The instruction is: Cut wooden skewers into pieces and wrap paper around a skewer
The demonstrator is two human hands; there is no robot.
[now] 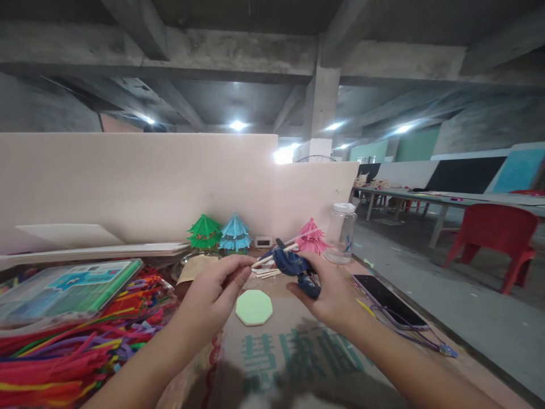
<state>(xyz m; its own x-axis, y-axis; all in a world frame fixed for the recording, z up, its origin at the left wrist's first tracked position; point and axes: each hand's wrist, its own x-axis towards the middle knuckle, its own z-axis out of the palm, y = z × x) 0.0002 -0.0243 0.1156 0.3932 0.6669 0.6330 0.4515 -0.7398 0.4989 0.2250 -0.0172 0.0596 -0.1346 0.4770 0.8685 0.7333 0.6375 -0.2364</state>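
Two hands: the left hand (219, 284) pinches a thin stick (272, 257) between thumb and fingertips. The right hand (330, 292) is wrapped round a dark blue glue gun (293, 266), its nozzle apparently at the stick, though blur hides the contact.
Stick: pale and slim, slanting up to the right above the cardboard (298, 352), mid-scene.
Done, by the look: green tower (205, 232), blue tower (234, 233) and pink tower (311, 237) stand far off.
Undone: a green octagon (254, 307) lies bare near the left hand.
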